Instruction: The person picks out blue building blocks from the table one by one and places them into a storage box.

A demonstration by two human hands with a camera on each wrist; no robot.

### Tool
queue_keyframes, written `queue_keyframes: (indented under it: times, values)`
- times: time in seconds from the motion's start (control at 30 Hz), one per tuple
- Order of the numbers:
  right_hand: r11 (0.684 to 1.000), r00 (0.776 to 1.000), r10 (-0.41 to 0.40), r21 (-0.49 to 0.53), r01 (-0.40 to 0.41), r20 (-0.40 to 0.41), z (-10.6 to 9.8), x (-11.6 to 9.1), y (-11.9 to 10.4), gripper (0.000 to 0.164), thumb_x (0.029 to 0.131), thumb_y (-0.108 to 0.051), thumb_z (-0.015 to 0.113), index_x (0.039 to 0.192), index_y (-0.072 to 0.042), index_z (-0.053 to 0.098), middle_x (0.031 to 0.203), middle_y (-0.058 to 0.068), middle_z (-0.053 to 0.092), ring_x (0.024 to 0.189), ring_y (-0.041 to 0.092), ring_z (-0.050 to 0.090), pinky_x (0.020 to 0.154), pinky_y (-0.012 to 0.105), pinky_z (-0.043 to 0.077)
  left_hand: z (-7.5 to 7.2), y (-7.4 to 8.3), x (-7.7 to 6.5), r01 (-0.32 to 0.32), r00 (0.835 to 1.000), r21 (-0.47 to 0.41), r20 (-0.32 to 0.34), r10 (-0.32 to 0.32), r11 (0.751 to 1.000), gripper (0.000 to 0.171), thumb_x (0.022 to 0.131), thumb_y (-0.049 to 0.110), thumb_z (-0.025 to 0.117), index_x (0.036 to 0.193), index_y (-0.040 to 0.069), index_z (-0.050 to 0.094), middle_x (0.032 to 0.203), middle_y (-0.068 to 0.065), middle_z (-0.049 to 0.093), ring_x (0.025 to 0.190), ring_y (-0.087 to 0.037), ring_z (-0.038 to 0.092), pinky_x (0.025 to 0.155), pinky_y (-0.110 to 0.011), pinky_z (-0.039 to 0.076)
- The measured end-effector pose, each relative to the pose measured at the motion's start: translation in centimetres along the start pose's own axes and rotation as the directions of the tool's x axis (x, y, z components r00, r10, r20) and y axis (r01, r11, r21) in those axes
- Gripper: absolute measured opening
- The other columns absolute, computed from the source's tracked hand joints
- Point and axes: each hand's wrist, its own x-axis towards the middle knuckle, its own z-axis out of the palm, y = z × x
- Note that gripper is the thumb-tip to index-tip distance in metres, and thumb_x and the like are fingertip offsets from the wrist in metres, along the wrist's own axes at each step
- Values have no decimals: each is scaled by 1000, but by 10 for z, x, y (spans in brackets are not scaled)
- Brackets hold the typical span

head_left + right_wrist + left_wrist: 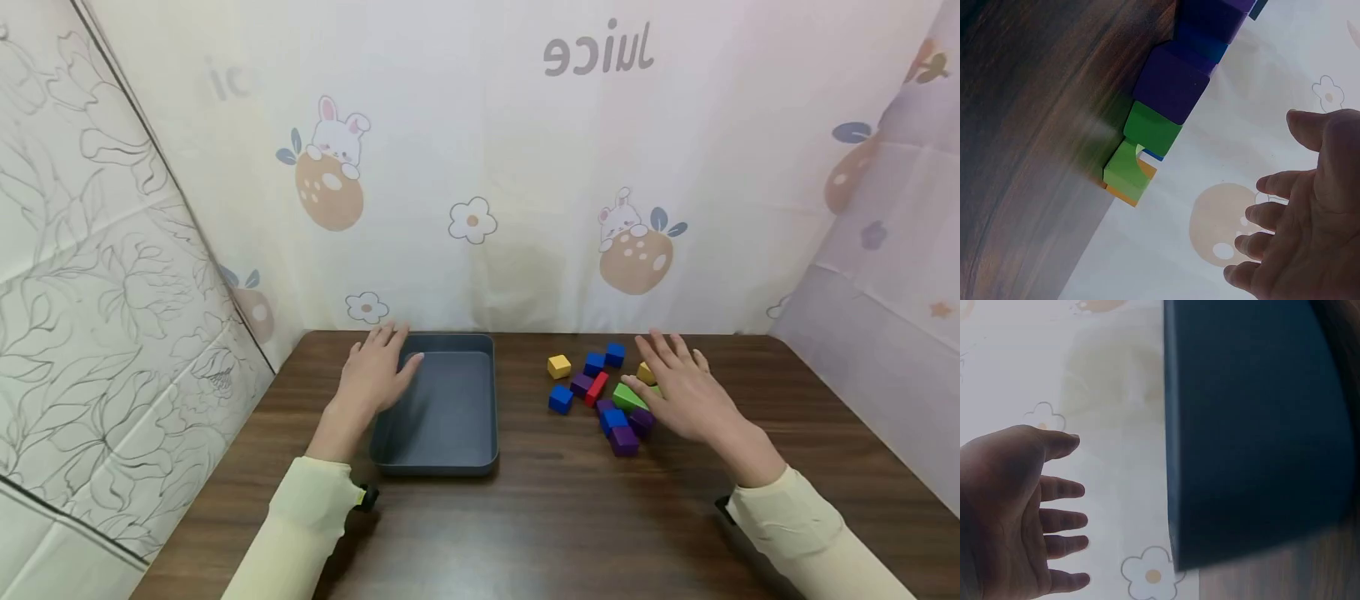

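Note:
A dark grey rectangular tray (442,408) with low walls lies on the table, nothing inside it. Over its left rim my left hand (372,371) hovers palm down, fingers extended and holding nothing. To the right lies a loose group of toy blocks: several blue, such as one blue cube (560,399), several purple, such as one purple block (624,441), a red block (597,388), a yellow cube (558,367) and a green block (630,397). My right hand (686,392), fingers spread and holding nothing, is above the group's right side and partly hides a second yellow block (646,373).
The brown wooden table (525,517) reaches back to a pale printed curtain (480,150). A white flower-patterned sheet (112,275) hangs along the left side, and the curtain continues on the right. Bare tabletop separates tray and blocks.

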Motion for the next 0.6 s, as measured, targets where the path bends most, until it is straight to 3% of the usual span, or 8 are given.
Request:
queue_keyframes:
  times: [0.23,0.47,0.6]
  values:
    - [1000,1000,3,-6,-3,6,1,0,0,85,111,-56,42,167,1,16,172,30,3,155,57,-2,120,78,0,4,-17,-6,35,999,-43,1,-35,998,68,104,44,62,157,4,47,155,-25,51,135,-44,56,105,-63,52]
    - [1000,1000,-9,1,9,3,3,2,-3,83,111,-56,42,168,-1,17,172,30,6,156,56,0,121,77,1,7,-39,-13,80,996,-144,47,-74,986,64,103,42,63,149,-1,53,135,-24,67,119,-41,67,97,-59,57]
    - [1000,1000,-10,-7,10,1,5,2,-2,83,110,-56,43,167,0,19,172,30,7,156,57,2,120,78,1,12,-44,-14,110,992,-255,92,-89,961,61,105,42,62,147,-1,55,124,-18,73,109,-35,71,92,-54,59]
